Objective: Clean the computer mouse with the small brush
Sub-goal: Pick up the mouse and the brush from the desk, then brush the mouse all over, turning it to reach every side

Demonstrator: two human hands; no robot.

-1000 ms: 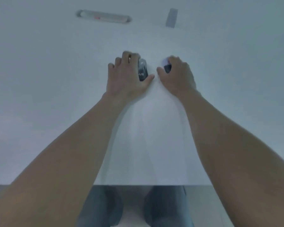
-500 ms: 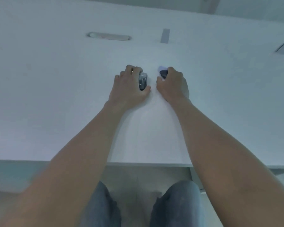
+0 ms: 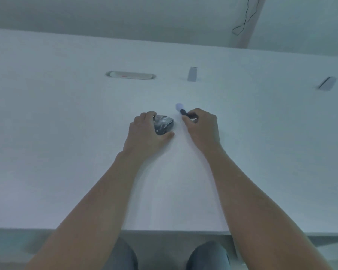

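Note:
A dark, dusty computer mouse (image 3: 163,124) lies on the white desk (image 3: 66,133) near its middle. My left hand (image 3: 144,133) grips the mouse from its left side, fingers over the far end and thumb at the near end. My right hand (image 3: 202,126) is closed around the dark handle of a small brush (image 3: 180,110). The brush's pale bristle head points away and to the left, just right of the mouse and not touching it.
An oval cable slot (image 3: 131,75) and a small grey block (image 3: 192,74) sit further back on the desk. Another grey fitting (image 3: 327,83) is at the far right. A dark cable (image 3: 244,16) hangs on the wall behind. My knees show below the desk's front edge.
The head camera has tilted up, so the hands sit lower in the desk view. The brush head now sticks out further from my right hand. More of the mouse shows.

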